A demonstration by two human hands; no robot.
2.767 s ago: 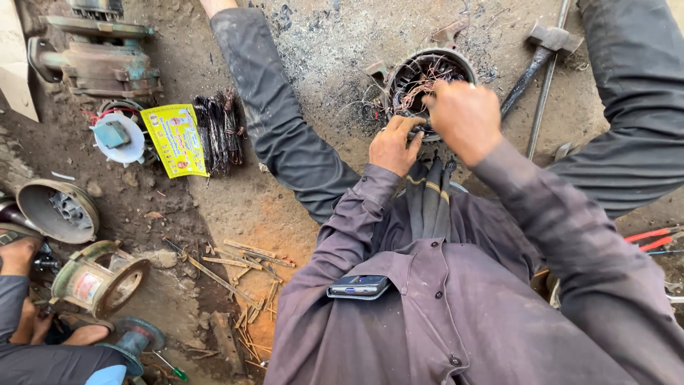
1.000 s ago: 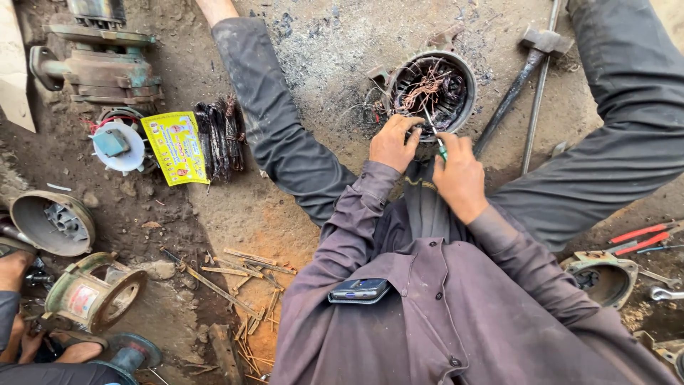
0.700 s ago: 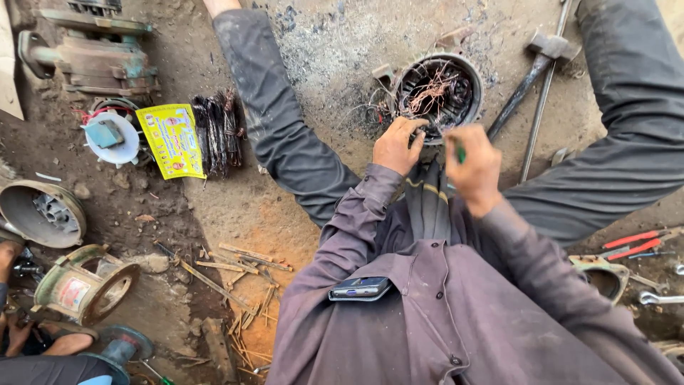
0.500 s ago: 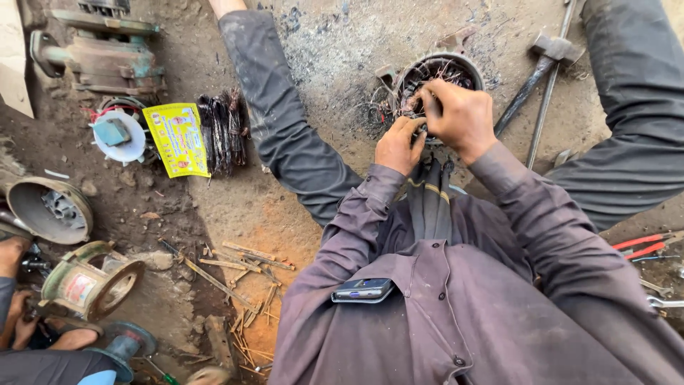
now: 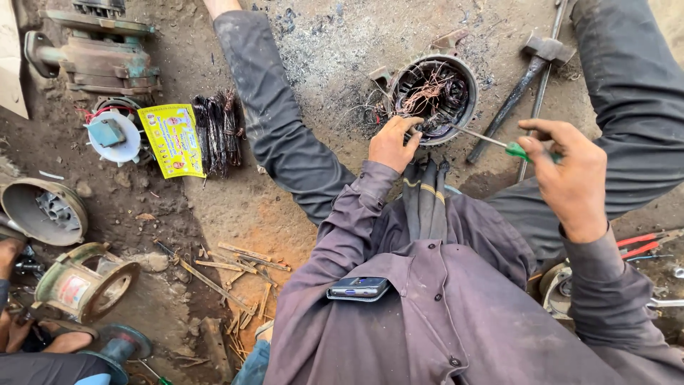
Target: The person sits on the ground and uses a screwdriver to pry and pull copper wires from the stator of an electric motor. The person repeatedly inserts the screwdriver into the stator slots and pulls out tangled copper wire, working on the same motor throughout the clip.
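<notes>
Two bare hands work over a round motor stator housing (image 5: 434, 96) that lies on the dirt floor (image 5: 235, 214) between the person's outstretched legs. Tangled copper windings (image 5: 427, 93) fill the housing's open bore. The left hand (image 5: 393, 142) rests on the near rim of the housing, its grip closed on the rim edge and the wires there. The right hand (image 5: 570, 178) is raised just to the right of the housing, its grip clamped on the green handle of a screwdriver (image 5: 491, 139); the thin shaft slants left, with its tip reaching the housing rim beside the left fingers. A hammer (image 5: 524, 85) lies on the floor just right of the housing. A phone (image 5: 358, 288) sits on the person's lap. Farther left lie a yellow packet (image 5: 171, 139), a bundle of dark strips (image 5: 217, 132) and a white round part (image 5: 110, 135).
</notes>
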